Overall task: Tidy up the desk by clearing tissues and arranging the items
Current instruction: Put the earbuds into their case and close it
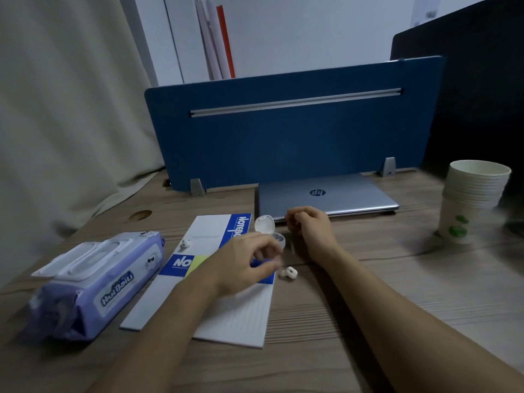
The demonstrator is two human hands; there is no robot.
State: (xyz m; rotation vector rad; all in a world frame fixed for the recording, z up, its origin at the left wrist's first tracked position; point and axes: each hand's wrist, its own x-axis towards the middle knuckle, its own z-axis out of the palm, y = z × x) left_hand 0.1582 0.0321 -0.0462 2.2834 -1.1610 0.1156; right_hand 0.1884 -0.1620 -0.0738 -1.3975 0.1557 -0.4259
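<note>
Wood-grain desk (354,321) stretches beneath us as we reach forward with both bare arms. Our left hand (246,262) hovers over the two overlapping notepads (235,316), its fingers loosely curled; motion blur keeps us from telling whether they pinch anything. Our right hand (307,222) sits just in front of the closed silver laptop (326,194), fingers curled inward at the knuckles, and we cannot tell whether anything lies inside them. Between the two hands stands the white earbud case (268,228), its lid flipped up, partly hidden behind our left fingers. One white earbud (288,272) lies on the bare wood just right of the notepads, near our left thumb; a second earbud (185,243) rests on the upper notepad, well apart from the first. A purple pack of wet wipes (93,282) lies at the left, its white flap lid on top, just beside the notepads. A stack of paper cups (470,199) stands at the far right. A blue divider panel (283,137) rises behind the laptop, with a pale curtain (65,109) hanging to the left.
</note>
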